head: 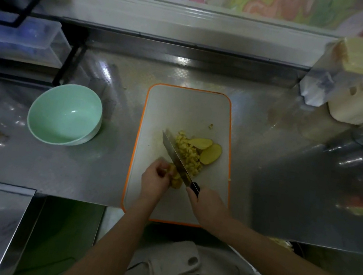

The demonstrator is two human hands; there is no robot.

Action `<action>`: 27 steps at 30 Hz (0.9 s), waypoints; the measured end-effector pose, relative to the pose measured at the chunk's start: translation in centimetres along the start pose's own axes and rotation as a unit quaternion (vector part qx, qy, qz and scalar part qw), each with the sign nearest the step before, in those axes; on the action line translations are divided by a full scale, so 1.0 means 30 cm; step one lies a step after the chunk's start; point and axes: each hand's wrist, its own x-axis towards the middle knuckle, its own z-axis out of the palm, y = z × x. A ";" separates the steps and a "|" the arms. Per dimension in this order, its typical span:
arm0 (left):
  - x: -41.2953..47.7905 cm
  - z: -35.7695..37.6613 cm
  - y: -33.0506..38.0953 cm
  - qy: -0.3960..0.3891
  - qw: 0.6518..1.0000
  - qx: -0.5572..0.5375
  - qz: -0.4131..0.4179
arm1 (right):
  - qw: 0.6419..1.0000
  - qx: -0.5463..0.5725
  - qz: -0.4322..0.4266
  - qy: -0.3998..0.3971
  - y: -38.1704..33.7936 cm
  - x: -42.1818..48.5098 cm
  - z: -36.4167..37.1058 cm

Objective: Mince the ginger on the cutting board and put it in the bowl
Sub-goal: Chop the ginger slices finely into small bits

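**Position.** The cutting board [187, 105] lies mid-surface, its near end at the front edge of the steel surface [273, 155]. On it is a chopped ginger pile [188, 154]. Two ginger slices [210, 154] touch the pile's right side. An uncut ginger stub [175, 179] sits just left of the knife [173, 153]. The bowl [66, 116] stands toward the left edge, well apart from the board, with nothing in it.

**Hands.** The left hand [154, 179] has its fingers curled, pinching the stub. The right hand [209, 207] is clenched round the knife handle, and the blade runs diagonally between stub and pile.

**Handling, assessed.**
- The ginger is light, firm and fibrous, and its cut faces are probably damp and slick.
- The stub is small and liable to roll. Hold it at the end away from the blade, fingertips tucked back.
- The chopped bits are loose and will scatter or cling to the steel. Gather them against the flat of the blade rather than pinching them up.
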 end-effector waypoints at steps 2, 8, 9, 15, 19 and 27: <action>0.001 0.001 0.000 -0.002 1.000 0.003 -0.001 | 1.000 0.000 -0.004 0.005 0.009 0.005 0.009; 0.006 0.005 -0.010 -0.002 1.000 0.016 -0.004 | 1.000 0.009 0.017 0.024 0.032 0.024 0.042; 0.004 0.005 -0.009 -0.001 1.000 0.016 0.000 | 0.999 0.008 0.017 0.027 0.034 0.023 0.042; -0.006 0.002 -0.011 0.001 1.000 0.018 0.005 | 0.999 0.023 0.017 0.018 0.068 0.071 0.023; -0.013 0.001 -0.010 -0.010 1.000 0.008 -0.016 | 0.999 0.032 0.010 0.033 0.067 0.095 -0.001; -0.004 0.017 -0.014 0.009 0.998 -0.036 -0.058 | 0.998 0.028 0.023 0.046 0.029 0.071 -0.034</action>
